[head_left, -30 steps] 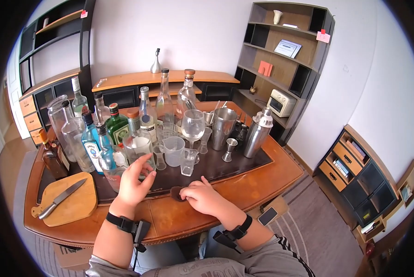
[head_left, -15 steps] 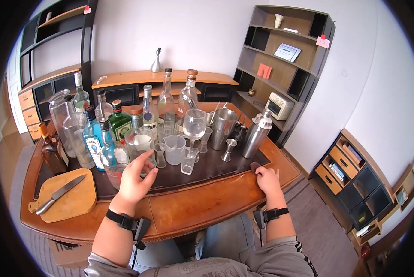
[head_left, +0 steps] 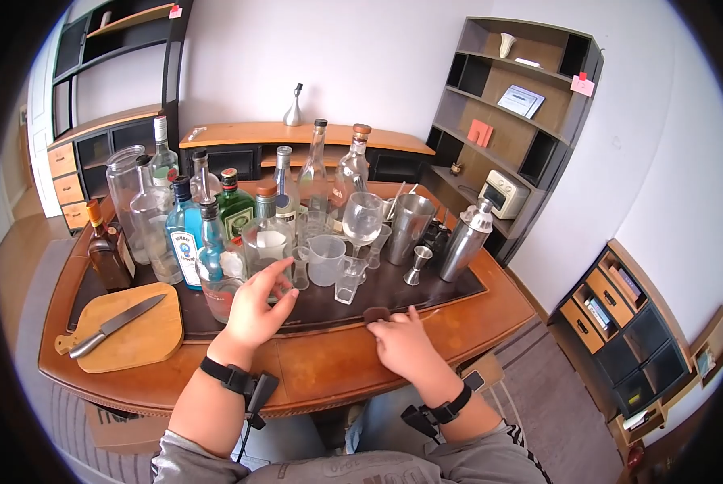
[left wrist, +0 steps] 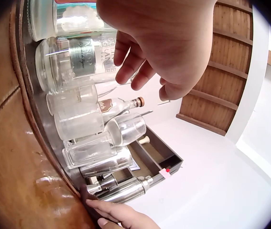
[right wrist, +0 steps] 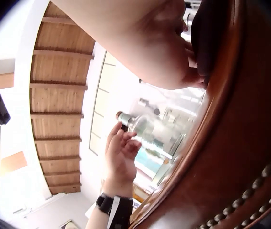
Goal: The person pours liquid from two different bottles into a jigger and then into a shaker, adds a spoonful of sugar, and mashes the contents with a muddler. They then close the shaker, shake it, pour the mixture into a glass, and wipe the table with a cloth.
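My right hand [head_left: 410,347] holds a small dark brown cloth-like piece [head_left: 375,314] against the tabletop, at the border between the dark inlay and the brown leather edge. The fingers bend over its near side, and its exact kind is unclear. My left hand [head_left: 260,313] hovers with loosely bent fingers and holds nothing. Just behind it stands a clear bottle with a copper-coloured cap [head_left: 266,190]. Beyond the hands are a frosted measuring cup [head_left: 327,262], a square glass [head_left: 347,282] and a wine glass [head_left: 363,216]. A steel jigger [head_left: 417,266] is behind the right hand.
Several bottles crowd the table's left side, among them a blue one [head_left: 185,242] and a green one [head_left: 235,211]. A knife [head_left: 127,319] lies on a wooden cutting board [head_left: 164,343]. A mixing tin [head_left: 410,230] and a cocktail shaker [head_left: 466,246] stand at right.
My right hand swept the dark piece rightward along the table's front, then came back left toward the middle. The left hand stayed nearly still, while the head view shifted slightly.
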Tool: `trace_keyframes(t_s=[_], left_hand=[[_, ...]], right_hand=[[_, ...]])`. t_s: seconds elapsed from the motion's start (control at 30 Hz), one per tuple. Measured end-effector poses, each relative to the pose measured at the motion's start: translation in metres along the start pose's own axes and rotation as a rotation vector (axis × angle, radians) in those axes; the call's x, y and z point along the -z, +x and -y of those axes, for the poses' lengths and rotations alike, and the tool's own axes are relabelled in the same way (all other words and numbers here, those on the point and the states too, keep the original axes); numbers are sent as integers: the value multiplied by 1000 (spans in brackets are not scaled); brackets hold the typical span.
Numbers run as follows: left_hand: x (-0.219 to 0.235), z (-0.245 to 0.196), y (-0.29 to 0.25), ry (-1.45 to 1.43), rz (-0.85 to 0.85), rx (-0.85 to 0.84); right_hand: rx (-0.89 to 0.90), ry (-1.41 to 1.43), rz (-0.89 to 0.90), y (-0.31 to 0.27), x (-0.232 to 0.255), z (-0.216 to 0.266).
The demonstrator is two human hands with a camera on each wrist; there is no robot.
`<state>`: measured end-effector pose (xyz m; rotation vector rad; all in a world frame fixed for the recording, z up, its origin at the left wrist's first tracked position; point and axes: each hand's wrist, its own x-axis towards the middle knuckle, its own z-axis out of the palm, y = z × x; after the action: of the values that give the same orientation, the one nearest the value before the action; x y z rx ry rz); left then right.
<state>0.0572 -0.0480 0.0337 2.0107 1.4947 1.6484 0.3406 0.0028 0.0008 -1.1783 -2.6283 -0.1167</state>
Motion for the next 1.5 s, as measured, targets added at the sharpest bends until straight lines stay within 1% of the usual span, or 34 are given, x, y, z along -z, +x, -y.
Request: trace_keyframes(t_s=[0.03, 0.1, 0.17, 0.2, 0.3, 0.33, 0.4, 0.47, 0.6, 0.67, 0.77, 0.83, 0.9, 1.0, 1.03, 1.1, 1.17, 1.2, 1.3, 1.33, 1.37, 1.43, 1.5], left_hand=[[0, 0, 0, 2, 1, 1], [1, -1, 0, -1, -4, 1], [1, -1, 1, -13, -17, -2], [1, 0, 1, 0, -21, -6], [-1, 6, 1, 27, -45, -70], [0, 5, 1, 27, -35, -46], [1, 2, 2, 27, -14, 1], [1, 5, 2, 42, -36, -14], [3, 11, 3, 51, -77, -24], [4, 12, 3, 59, -85, -24], [4, 11, 3, 63, -79, -16], [4, 9, 3, 55, -73, -15], [4, 8, 3, 39, -68, -16], [5, 9, 2, 56, -71, -28], [5, 9, 2, 54, -72, -29], [5, 9, 2, 52, -75, -33], [5, 7, 2, 55, -72, -35], [4, 7, 2, 56, -71, -37], [3, 6, 2, 67, -66, -42], [2, 6, 2, 64, -68, -46], [2, 7, 2, 60, -69, -50], [2, 7, 1, 60, -71, -60], [2, 7, 1, 67, -76, -72]], right_hand=[[38, -28, 35, 4, -1, 10], [186, 119, 40, 11, -7, 31], [265, 123, 30, 18, -12, 53], [289, 132, 78, 23, -13, 62], [410, 210, 95, 37, -18, 86], [441, 216, 137, 44, -22, 93], [526, 328, 123, 54, -33, 108], [580, 445, 122, 63, -44, 121], [553, 379, 154, 67, -37, 118], [515, 324, 188, 63, -25, 100], [399, 276, 268, 56, -20, 59], [310, 288, 252, 44, -13, 33], [196, 296, 258, 30, -13, 4], [11, 253, 205, 7, -7, -44], [-66, 240, 183, -1, -1, -60], [-136, 334, 79, -18, -11, -111], [-405, 248, 42, -32, 3, -121], [-462, 229, 44, -37, 1, -131], [-390, 271, -5, -40, -13, -138], [-340, 233, 1, -39, -20, -137], [-332, 174, 30, -33, -15, -119], [-202, 164, 48, -22, -17, -92], [-13, 171, 70, -4, -22, -64]])
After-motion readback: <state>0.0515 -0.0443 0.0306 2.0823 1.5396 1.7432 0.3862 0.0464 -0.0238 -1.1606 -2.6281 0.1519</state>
